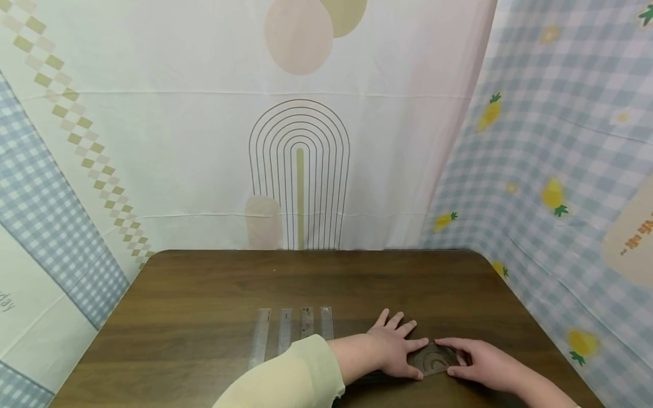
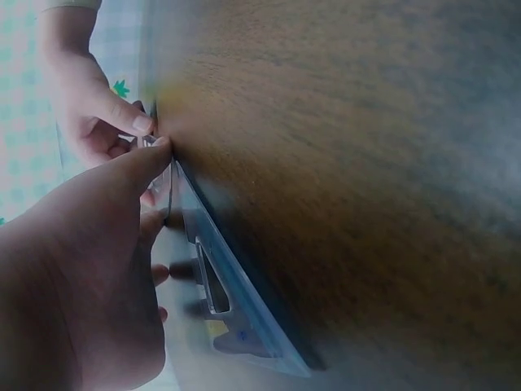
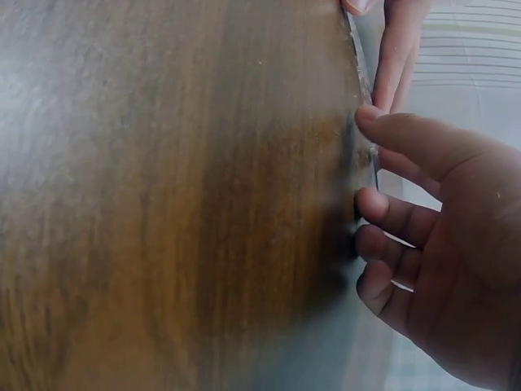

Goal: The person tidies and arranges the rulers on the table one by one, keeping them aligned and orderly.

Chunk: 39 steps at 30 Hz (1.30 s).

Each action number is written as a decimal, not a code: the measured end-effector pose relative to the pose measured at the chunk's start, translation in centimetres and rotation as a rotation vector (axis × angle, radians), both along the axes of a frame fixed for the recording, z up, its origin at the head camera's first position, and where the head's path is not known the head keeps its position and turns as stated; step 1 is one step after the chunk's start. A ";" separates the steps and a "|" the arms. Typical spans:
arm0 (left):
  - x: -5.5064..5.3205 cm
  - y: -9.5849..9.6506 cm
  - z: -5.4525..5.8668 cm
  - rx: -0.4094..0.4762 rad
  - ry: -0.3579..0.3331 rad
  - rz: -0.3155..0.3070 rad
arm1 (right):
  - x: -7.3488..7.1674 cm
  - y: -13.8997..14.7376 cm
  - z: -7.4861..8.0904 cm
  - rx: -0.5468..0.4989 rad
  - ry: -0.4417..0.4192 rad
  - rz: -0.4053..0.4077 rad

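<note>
A clear protractor (image 1: 432, 361) lies on the brown table between the two hands, towards the right side. The left hand (image 1: 394, 349) is palm down with its fingers spread, its thumb and index finger touching the protractor's left side. Thumb and index finger of the right hand (image 1: 482, 362) pinch the protractor's right end; its other fingers curl inward in the right wrist view. Beside the left hand, the left wrist view shows a clear plastic piece (image 2: 244, 297) with a cut-out. Its full shape is partly hidden, and the left arm covers that area in the head view.
Several straight rulers stand in a row left of the hands: one far left (image 1: 261, 334), a clear one (image 1: 285, 328), a metal-looking one (image 1: 307, 322) and another (image 1: 327, 323). The left sleeve (image 1: 291, 374) covers their near ends. Patterned cloth (image 1: 204, 141) hangs behind the table (image 1: 204, 283).
</note>
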<state>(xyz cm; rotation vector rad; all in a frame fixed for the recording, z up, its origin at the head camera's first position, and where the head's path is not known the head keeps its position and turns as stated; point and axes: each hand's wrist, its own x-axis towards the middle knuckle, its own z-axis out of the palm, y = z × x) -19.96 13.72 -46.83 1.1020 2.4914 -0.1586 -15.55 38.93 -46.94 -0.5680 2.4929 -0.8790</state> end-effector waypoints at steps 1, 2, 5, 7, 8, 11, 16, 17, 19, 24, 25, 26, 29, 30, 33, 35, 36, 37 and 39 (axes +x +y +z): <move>0.0 0.0 0.0 0.000 -0.001 0.000 | 0.0 0.0 0.0 0.001 -0.003 0.002; 0.0 0.0 0.0 0.000 -0.001 0.000 | 0.0 0.1 0.1 0.005 -0.004 0.005; -0.1 0.0 0.0 -0.001 0.002 -0.004 | -0.1 0.2 0.0 -0.003 -0.003 0.015; -0.1 0.0 0.0 -0.004 0.008 -0.011 | -0.1 0.4 -0.1 -0.014 0.000 0.017; -0.1 0.0 0.0 -0.005 0.010 -0.014 | -0.2 0.5 -0.3 -0.022 -0.002 0.015; -0.1 0.1 0.0 -0.009 0.018 -0.022 | -0.3 0.9 -0.6 -0.043 -0.005 0.004; -0.1 0.1 0.1 -0.013 0.028 -0.028 | -0.5 1.5 -1.0 -0.082 -0.010 -0.019; -0.2 0.0 0.1 -0.013 0.029 -0.029 | -0.5 1.6 -1.0 -0.085 -0.010 -0.022; -0.2 0.0 0.1 -0.011 0.030 -0.031 | -0.5 1.7 -1.1 -0.089 -0.010 -0.027; -0.4 -0.1 0.1 -0.004 0.027 -0.035 | -0.4 1.8 -1.1 -0.081 -0.001 -0.034; -0.4 -0.1 0.1 -0.003 0.027 -0.035 | -0.3 1.8 -1.1 -0.081 -0.002 -0.037; -0.4 -0.1 0.1 -0.003 0.028 -0.035 | -0.3 1.8 -1.1 -0.079 -0.002 -0.042; -0.3 -0.1 0.1 -0.002 0.033 -0.037 | -0.2 1.8 -1.2 -0.072 -0.001 -0.063; -0.3 0.0 0.1 -0.002 0.034 -0.037 | -0.1 1.7 -1.2 -0.070 -0.001 -0.072; -0.3 0.0 0.1 -0.001 0.036 -0.037 | 0.0 1.7 -1.2 -0.067 -0.011 -0.100; -0.3 0.0 0.1 -0.002 0.035 -0.036 | 0.1 1.6 -1.3 -0.070 -0.023 -0.118; -0.3 0.0 0.1 -0.003 0.033 -0.036 | 0.2 1.6 -1.3 -0.071 -0.027 -0.125; -0.3 0.0 0.0 -0.004 0.031 -0.036 | 0.2 1.6 -1.4 -0.071 -0.031 -0.132; -0.3 0.0 0.0 -0.005 0.030 -0.038 | 0.3 1.5 -1.4 -0.066 -0.032 -0.143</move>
